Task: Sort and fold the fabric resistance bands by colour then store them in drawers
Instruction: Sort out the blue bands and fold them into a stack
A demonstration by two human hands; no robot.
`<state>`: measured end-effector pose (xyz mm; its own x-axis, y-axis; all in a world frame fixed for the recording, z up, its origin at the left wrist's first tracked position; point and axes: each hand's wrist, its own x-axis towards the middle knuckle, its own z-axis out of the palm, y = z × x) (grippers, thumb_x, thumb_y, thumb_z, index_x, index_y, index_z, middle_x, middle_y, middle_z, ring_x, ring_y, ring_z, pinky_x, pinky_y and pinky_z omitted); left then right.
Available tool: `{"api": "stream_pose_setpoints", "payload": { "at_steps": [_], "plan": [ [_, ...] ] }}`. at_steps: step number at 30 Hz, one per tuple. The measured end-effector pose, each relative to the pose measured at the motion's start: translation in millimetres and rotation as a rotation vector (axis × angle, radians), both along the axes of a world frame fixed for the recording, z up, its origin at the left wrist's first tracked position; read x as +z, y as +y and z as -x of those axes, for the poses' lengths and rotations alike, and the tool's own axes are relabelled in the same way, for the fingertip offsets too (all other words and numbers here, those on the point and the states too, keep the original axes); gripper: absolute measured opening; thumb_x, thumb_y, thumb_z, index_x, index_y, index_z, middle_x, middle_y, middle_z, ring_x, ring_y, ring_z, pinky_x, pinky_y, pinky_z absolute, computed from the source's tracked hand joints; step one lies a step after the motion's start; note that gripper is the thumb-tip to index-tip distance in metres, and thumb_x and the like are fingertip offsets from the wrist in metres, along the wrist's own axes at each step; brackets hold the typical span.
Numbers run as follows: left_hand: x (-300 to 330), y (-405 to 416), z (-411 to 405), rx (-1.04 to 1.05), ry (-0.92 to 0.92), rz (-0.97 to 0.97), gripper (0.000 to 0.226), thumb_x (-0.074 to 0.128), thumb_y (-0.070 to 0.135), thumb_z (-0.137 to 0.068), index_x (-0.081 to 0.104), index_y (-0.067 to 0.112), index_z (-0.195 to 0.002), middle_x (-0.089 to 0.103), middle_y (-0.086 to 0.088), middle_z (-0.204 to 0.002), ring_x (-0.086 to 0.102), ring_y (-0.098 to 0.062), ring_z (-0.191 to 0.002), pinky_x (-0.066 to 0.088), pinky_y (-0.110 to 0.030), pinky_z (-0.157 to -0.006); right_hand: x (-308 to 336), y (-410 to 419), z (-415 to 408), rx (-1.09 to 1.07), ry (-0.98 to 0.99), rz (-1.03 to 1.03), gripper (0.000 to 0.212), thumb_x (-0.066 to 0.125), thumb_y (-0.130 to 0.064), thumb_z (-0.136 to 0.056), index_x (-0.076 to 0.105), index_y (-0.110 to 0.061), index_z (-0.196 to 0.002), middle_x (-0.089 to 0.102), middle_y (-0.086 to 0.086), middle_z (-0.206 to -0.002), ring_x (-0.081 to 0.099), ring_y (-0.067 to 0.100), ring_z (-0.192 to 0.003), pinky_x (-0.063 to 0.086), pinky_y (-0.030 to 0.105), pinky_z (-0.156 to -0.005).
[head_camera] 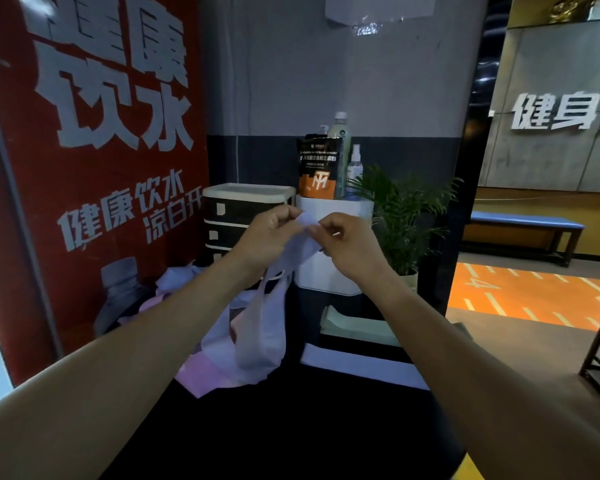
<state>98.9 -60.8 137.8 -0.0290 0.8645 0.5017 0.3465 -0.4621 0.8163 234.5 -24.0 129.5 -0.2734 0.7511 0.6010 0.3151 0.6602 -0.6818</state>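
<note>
A gym: orange floor lanes [530,296], padded bench [523,225], protein powder pouch [317,166].

lilac band [278,299] | raised, hanging in loops | pink bands [205,375] heaped beneath | drawer unit [236,216] behind (drawers closed)

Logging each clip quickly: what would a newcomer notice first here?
Both hands, left hand and right hand, pinch a pale lilac band held up at centre, its loop hanging over a pile of bands on the dark counter. Behind stands a small drawer unit.
</note>
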Motion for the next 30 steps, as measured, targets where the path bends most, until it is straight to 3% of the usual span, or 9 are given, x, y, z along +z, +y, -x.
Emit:
{"api": "stream_pose_setpoints", "payload": {
  "at_steps": [4, 9, 11, 14, 17, 20, 23, 26, 30],
  "plan": [
    [-14, 1, 10, 0.129, 0.363, 0.013, 0.025, 0.063, -0.005, -0.076, 0.053, 0.012, -0.091, 0.056, 0.0, -0.082, 0.053, -0.015, -0.077, 0.041, -0.016, -0.06, 1, 4, -11, -0.007, 0.229, 0.124, 0.017, 0.056, -0.012, -0.092, 0.059, -0.001, -0.079, 0.059, 0.017, -0.079, 0.055, 0.023, -0.073, 0.054, 0.046, -0.076],
    [-63, 7, 27, 0.319, 0.642, 0.134, 0.023, 0.062, 0.007, -0.08, 0.045, 0.014, -0.066, 0.047, 0.0, -0.064, 0.045, -0.018, -0.064, 0.029, -0.022, -0.051, -5, 12, -27, -0.08, 0.374, 0.233, 0.015, 0.052, -0.008, -0.093, 0.059, 0.001, -0.083, 0.054, 0.014, -0.079, 0.052, 0.018, -0.072, 0.052, 0.018, -0.056],
    [-81, 14, 35, 0.333, 0.696, 0.158, 0.022, 0.059, 0.006, -0.081, 0.044, 0.014, -0.067, 0.048, -0.002, -0.068, 0.05, -0.023, -0.069, 0.031, -0.029, -0.055, -12, 19, -32, -0.119, 0.439, 0.288, 0.017, 0.053, -0.009, -0.093, 0.059, 0.004, -0.083, 0.056, 0.014, -0.079, 0.054, 0.019, -0.072, 0.051, 0.018, -0.055],
    [-97, 21, 44, 0.399, 0.612, 0.191, 0.03, 0.049, -0.002, -0.085, 0.035, 0.016, -0.066, 0.04, -0.002, -0.065, 0.046, -0.025, -0.072, 0.029, -0.03, -0.06, -24, 28, -41, -0.162, 0.46, 0.314, 0.024, 0.055, -0.01, -0.092, 0.057, 0.002, -0.072, 0.055, 0.015, -0.074, 0.053, 0.024, -0.069, 0.049, 0.03, -0.063],
    [-104, 25, 48, 0.432, 0.532, 0.211, 0.015, 0.043, -0.002, -0.09, 0.037, 0.009, -0.083, 0.036, -0.001, -0.063, 0.041, -0.02, -0.061, 0.024, -0.031, -0.051, -34, 31, -46, -0.188, 0.5, 0.323, 0.02, 0.054, -0.008, -0.093, 0.056, 0.001, -0.076, 0.055, 0.011, -0.069, 0.054, 0.018, -0.064, 0.05, 0.018, -0.054],
    [-116, 24, 50, 0.388, 0.532, 0.284, 0.021, 0.046, -0.003, -0.087, 0.034, 0.014, -0.084, 0.037, -0.002, -0.065, 0.041, -0.022, -0.062, 0.024, -0.03, -0.049, -40, 33, -50, -0.267, 0.554, 0.332, 0.018, 0.052, -0.007, -0.093, 0.056, 0.001, -0.078, 0.048, 0.014, -0.067, 0.047, 0.019, -0.059, 0.044, 0.01, -0.044],
    [-129, 22, 58, 0.452, 0.55, 0.35, 0.016, 0.049, 0.0, -0.087, 0.038, 0.011, -0.085, 0.043, -0.003, -0.07, 0.045, -0.024, -0.069, 0.029, -0.031, -0.057, -46, 38, -60, -0.355, 0.587, 0.371, 0.03, 0.052, -0.008, -0.094, 0.047, -0.003, -0.064, 0.046, 0.011, -0.061, 0.046, 0.018, -0.055, 0.046, 0.019, -0.048],
    [-131, 23, 66, 0.516, 0.511, 0.411, 0.025, 0.044, 0.004, -0.092, 0.04, 0.013, -0.069, 0.051, -0.008, -0.072, 0.046, -0.021, -0.065, 0.028, -0.027, -0.052, -58, 40, -64, -0.404, 0.544, 0.414, 0.02, 0.051, -0.01, -0.094, 0.057, 0.001, -0.078, 0.051, 0.007, -0.064, 0.051, 0.014, -0.056, 0.046, 0.027, -0.057],
    [-129, 30, 70, 0.335, -0.166, 0.484, 0.017, 0.042, 0.0, -0.094, 0.054, 0.0, -0.081, 0.057, -0.014, -0.075, 0.054, -0.024, -0.067, 0.049, -0.035, -0.064, -75, 46, -61, -0.456, 0.545, 0.474, 0.017, 0.053, -0.007, -0.093, 0.063, 0.006, -0.091, 0.053, 0.004, -0.066, 0.054, 0.011, -0.06, 0.051, 0.03, -0.074]
  ]
}}
